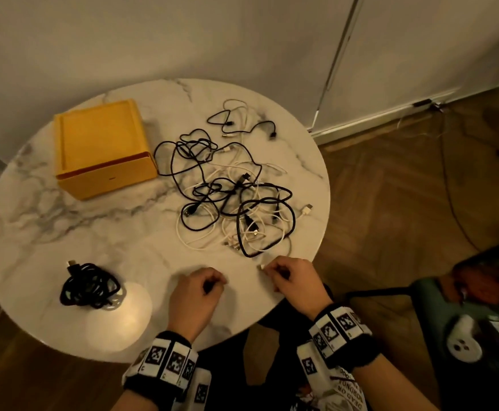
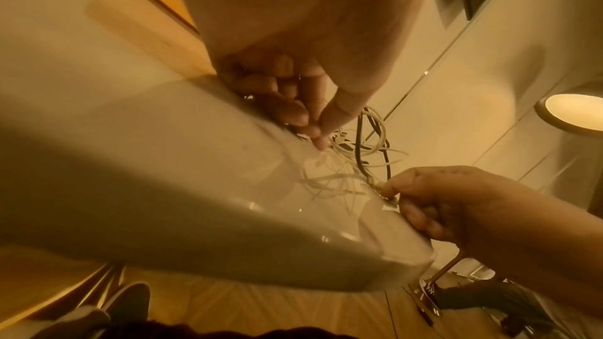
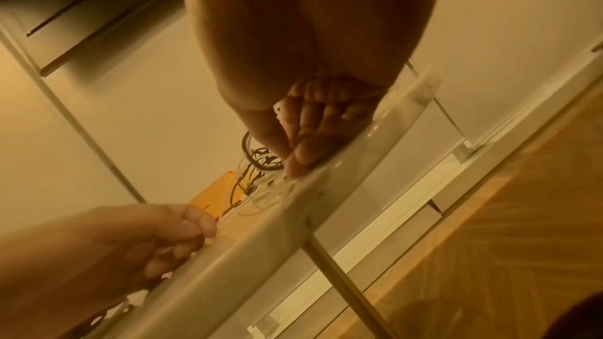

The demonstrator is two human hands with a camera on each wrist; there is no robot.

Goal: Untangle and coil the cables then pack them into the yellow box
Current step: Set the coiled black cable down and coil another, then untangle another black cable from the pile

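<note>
The tangle (image 1: pixel 230 197) of black and white cables sprawls across the right half of the counter (image 1: pixel 123 221), with the yellow box (image 1: pixel 103 146) at the far left and one coiled black cable (image 1: pixel 89 286) near left. The right hand (image 1: pixel 292 277) pinches a white cable end at the near edge. The left hand (image 1: pixel 197 292) is curled; whether its grip holds the thin white cable, I cannot tell. These leads look light, limp and snag-prone, so they are best taken by the plug and drawn out slowly.
</note>
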